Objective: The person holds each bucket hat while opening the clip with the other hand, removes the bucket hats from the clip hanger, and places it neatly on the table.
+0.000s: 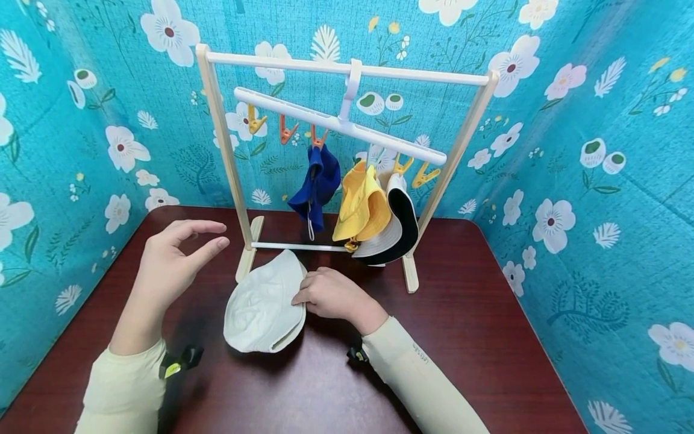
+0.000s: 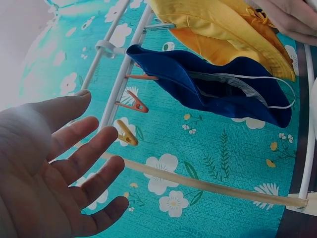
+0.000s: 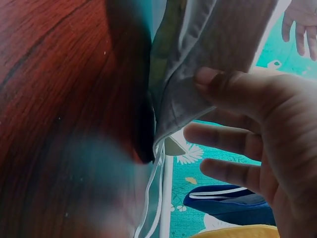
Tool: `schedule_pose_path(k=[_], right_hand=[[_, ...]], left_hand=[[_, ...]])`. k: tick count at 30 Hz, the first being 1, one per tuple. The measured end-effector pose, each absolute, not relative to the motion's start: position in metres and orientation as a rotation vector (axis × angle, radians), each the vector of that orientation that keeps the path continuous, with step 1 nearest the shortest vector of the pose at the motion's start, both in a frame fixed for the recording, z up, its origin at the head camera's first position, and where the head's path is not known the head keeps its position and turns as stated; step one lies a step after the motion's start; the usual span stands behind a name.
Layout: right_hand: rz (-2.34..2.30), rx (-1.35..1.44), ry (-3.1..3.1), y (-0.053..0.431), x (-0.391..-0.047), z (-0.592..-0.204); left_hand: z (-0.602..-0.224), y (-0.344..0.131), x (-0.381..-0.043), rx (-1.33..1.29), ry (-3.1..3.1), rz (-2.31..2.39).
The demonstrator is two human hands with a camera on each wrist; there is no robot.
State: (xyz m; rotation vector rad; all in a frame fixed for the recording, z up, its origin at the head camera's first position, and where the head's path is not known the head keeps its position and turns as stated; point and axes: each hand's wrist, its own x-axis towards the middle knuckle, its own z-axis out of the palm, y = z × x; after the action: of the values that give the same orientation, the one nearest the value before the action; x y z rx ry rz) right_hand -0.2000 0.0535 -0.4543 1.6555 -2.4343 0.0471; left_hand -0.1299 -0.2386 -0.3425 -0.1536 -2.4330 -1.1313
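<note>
A white bucket hat [image 1: 260, 310] lies on the dark red table, in front of a small wooden rack. My right hand [image 1: 333, 295] pinches the edge of its brim on the right side. The right wrist view shows the thumb on the brim's fabric [image 3: 185, 101], with a thin white cord hanging below. Raised at the left of the hat, my left hand [image 1: 170, 259] holds nothing. Its thumb and forefinger are apart in the head view, and its spread fingers show in the left wrist view.
A white hanger [image 1: 336, 123] hangs tilted from the rack's top bar [image 1: 303, 64]. Clipped under it are a blue hat [image 1: 317, 187], a yellow hat [image 1: 360, 202] and a black-and-white hat [image 1: 403, 223]. Unused yellow [image 1: 255, 120] and orange clips [image 1: 287, 129] hang at its left end.
</note>
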Motion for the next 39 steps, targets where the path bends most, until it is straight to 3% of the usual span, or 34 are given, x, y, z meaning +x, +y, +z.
schedule_pose_path(k=[39], right_hand=[[-0.075, 1.703, -2.544, 0.053, -0.189, -0.465]], left_hand=[[-0.345, -0.240, -0.134, -0.261, -2.478, -1.074]])
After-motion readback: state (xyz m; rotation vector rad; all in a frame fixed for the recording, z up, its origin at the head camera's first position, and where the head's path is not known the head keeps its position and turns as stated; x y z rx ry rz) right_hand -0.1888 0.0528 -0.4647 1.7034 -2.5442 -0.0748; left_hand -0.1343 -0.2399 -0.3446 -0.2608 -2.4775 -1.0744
